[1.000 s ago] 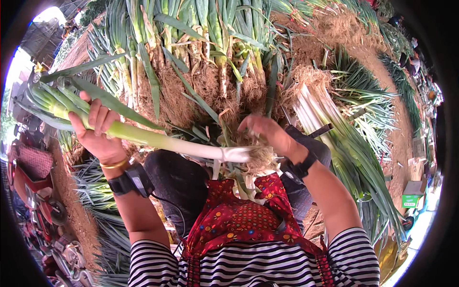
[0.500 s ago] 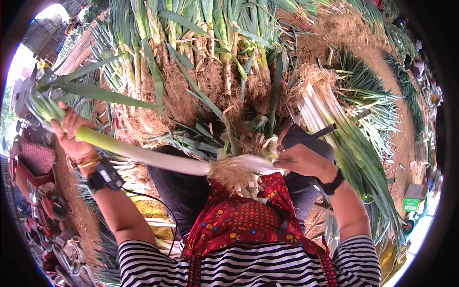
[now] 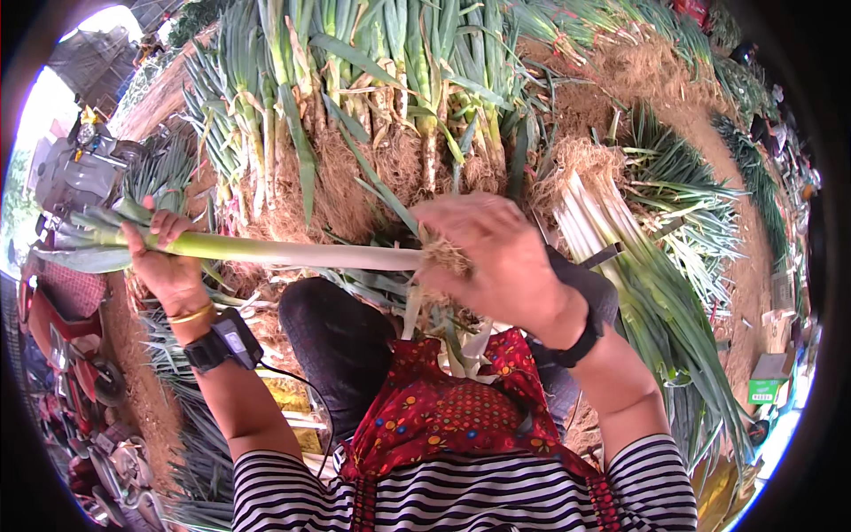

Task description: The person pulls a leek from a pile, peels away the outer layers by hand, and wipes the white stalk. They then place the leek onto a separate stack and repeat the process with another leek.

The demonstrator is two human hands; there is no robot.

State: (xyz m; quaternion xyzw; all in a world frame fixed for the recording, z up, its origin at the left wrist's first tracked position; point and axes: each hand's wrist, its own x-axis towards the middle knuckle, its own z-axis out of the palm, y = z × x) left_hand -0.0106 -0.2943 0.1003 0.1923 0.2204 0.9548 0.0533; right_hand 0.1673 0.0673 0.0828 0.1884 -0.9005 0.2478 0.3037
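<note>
One leek (image 3: pixel 301 255): my left grip (image 3: pixel 168 266) clasps it; right grip (image 3: pixel 510 266), closure indeterminable, has shifted to its roots (image 3: pixel 443 252), now the work point.

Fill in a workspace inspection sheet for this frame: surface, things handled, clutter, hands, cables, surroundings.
Surface: brown ground, with stalks lying about.
Things handled: long white-and-green stalk, roughly level, roots at its right end.
Clutter: pale scraps by the red apron; rooted stalks massed ahead; white-based bundle at right.
Hands: left hand closed around the stalk's green part; right hand at the roots, blurred, grip unclear.
Cables: black cable from the left-wrist device.
Surroundings: red vehicle at left, green box at right.
</note>
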